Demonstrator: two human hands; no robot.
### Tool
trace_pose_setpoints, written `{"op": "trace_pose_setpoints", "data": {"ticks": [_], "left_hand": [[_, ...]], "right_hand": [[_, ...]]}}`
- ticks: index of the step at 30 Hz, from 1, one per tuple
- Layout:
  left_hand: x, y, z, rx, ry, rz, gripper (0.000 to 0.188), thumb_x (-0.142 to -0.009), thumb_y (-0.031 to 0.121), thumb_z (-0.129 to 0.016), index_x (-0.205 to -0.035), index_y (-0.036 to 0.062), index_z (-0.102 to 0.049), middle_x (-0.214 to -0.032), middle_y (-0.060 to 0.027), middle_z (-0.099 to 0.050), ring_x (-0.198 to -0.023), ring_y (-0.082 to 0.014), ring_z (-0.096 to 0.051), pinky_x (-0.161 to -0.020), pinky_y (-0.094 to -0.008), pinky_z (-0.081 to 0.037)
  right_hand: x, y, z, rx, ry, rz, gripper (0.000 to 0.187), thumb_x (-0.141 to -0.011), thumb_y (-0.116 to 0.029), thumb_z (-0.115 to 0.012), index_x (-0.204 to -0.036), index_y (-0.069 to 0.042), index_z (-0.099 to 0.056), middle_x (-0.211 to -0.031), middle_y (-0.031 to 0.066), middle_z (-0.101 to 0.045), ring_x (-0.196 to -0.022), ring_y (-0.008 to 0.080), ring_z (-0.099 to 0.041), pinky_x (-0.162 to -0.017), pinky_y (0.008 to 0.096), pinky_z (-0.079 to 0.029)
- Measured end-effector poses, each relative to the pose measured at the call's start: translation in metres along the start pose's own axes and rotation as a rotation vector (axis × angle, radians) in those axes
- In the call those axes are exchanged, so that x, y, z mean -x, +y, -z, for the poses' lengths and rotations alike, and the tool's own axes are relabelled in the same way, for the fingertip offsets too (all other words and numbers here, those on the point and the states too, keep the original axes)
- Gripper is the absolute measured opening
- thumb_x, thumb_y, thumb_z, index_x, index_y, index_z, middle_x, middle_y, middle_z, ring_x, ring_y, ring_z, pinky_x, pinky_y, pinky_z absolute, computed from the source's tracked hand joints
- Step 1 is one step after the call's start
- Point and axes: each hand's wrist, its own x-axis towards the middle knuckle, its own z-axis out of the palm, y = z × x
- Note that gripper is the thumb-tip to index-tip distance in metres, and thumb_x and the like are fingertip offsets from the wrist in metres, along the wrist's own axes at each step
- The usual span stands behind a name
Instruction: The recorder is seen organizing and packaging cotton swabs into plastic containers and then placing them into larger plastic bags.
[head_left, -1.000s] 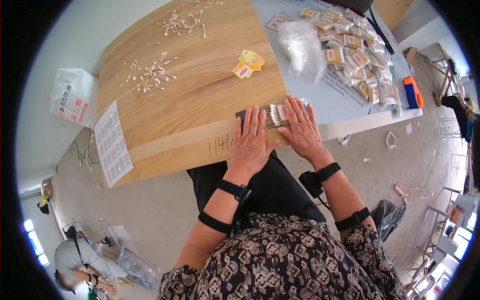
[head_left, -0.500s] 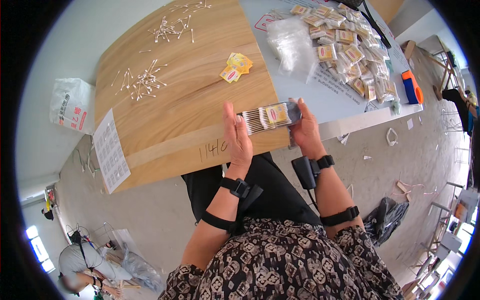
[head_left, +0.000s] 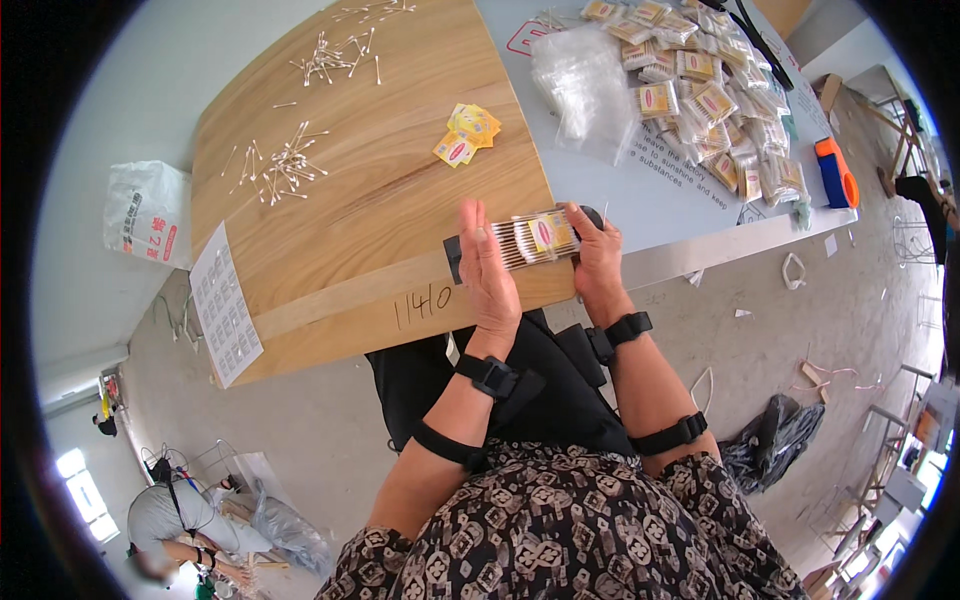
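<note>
A row of cotton swabs (head_left: 515,248) lies side by side on a dark flat holder (head_left: 453,262), with a small yellow card (head_left: 548,233) on top. My right hand (head_left: 600,262) grips the right end, its thumb over the top edge. At the swabs' left ends, my left hand (head_left: 488,275) stands with straight fingers and its palm turned toward them. Part of the holder sticks out to the left of that hand. More yellow cards (head_left: 470,133) lie in a small pile on the wooden table (head_left: 385,215) beyond my hands.
Loose swabs (head_left: 285,168) lie scattered at the table's left. On the grey board to the right are clear bags (head_left: 580,90), many packed swab bags (head_left: 710,100) and an orange-and-blue tape dispenser (head_left: 836,173). A printed sheet (head_left: 226,305) hangs over the left edge. Another person (head_left: 180,520) works at lower left.
The dark holder now sticks out to the left of my left hand. My right thumb has come over the top edge, and my right forearm has turned.
</note>
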Motion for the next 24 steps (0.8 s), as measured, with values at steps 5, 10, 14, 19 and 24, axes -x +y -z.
{"op": "trace_pose_setpoints", "data": {"ticks": [5,10,14,19,24], "left_hand": [[0.004,-0.003,-0.019,0.118,0.019,0.045,0.061,-0.105,0.033,-0.036,-0.148,-0.0073,-0.023,-0.155,-0.0227,-0.022,-0.146,-0.0314,-0.019,-0.119,-0.0411,-0.014],[0.009,0.002,-0.028,0.221,0.031,0.079,0.062,-0.104,0.034,-0.036,-0.148,-0.0074,-0.023,-0.156,-0.0217,-0.021,-0.147,-0.0309,-0.017,-0.12,-0.0414,-0.012],[0.009,0.007,-0.024,0.258,0.06,0.091,0.062,-0.104,0.034,-0.039,-0.147,-0.0076,-0.023,-0.155,-0.0209,-0.022,-0.147,-0.0299,-0.018,-0.12,-0.0416,-0.014],[-0.001,0.008,-0.02,0.116,0.091,0.106,0.063,-0.104,0.036,-0.04,-0.146,-0.0078,-0.023,-0.153,-0.0218,-0.024,-0.146,-0.0304,-0.018,-0.12,-0.0421,-0.015],[0.004,-0.001,-0.031,0.3,0.073,0.098,0.062,-0.103,0.034,-0.042,-0.145,-0.0078,-0.026,-0.151,-0.023,-0.026,-0.145,-0.0314,-0.02,-0.119,-0.0428,-0.016]], "right_hand": [[0.005,-0.001,-0.006,0.064,0.0,0.07,0.013,-0.084,-0.01,-0.075,-0.085,0.001,-0.069,-0.078,0.0011,-0.066,-0.067,0.0096,-0.058,-0.063,0.0257,-0.05],[0.004,-0.001,-0.006,0.082,-0.011,0.088,0.012,-0.084,-0.01,-0.074,-0.084,0.001,-0.069,-0.077,-0.0004,-0.065,-0.067,0.0087,-0.057,-0.063,0.0247,-0.048],[0.004,-0.002,-0.005,0.065,-0.006,0.091,0.015,-0.086,-0.014,-0.072,-0.086,0.0,-0.068,-0.078,0.0003,-0.064,-0.068,0.0094,-0.057,-0.064,0.0257,-0.048],[0.004,-0.006,-0.001,0.008,0.026,0.022,0.02,-0.09,-0.02,-0.068,-0.091,-0.001,-0.064,-0.084,0.0025,-0.063,-0.076,0.0114,-0.059,-0.068,0.0297,-0.051],[0.003,-0.002,-0.003,0.043,0.034,0.046,0.024,-0.091,-0.024,-0.067,-0.085,-0.001,-0.061,-0.083,0.0023,-0.06,-0.074,0.0123,-0.057,-0.068,0.0299,-0.05]]}}
